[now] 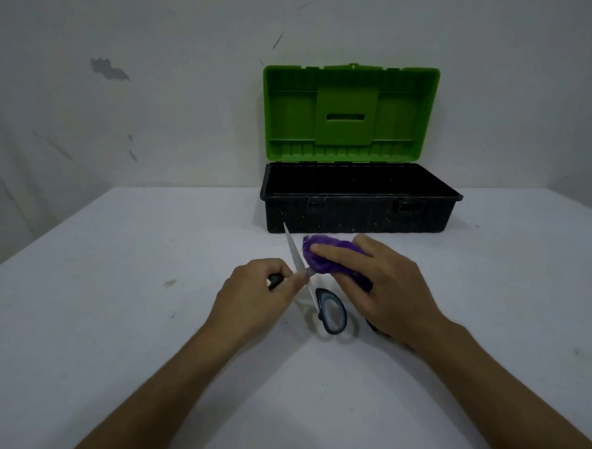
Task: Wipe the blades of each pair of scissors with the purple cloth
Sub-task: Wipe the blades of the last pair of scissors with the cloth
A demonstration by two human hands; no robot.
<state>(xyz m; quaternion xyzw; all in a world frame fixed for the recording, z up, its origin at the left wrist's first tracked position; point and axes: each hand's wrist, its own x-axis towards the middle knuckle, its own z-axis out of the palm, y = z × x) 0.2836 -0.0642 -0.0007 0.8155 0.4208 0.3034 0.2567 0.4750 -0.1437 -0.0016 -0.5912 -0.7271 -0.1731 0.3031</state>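
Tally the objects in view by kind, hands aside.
Open steel scissors with dark handles: 1
Crumpled purple cloth: 1
Black plastic toolbox with green lid: 1
Total: 3; a dark thing under the right hand is unidentifiable.

The scissors (302, 276) are lying open just below the middle of the frame, one bright steel blade pointing up and slightly left, the other disappearing under the bunched cloth. One dark, blue-grey oval handle loop is sitting lower right of the pivot; the second handle is showing only as a black stub at the left (the rest is covered). The purple cloth (323, 256) is sitting crumpled into a wad just right of the raised blade, touching the scissors near the pivot.
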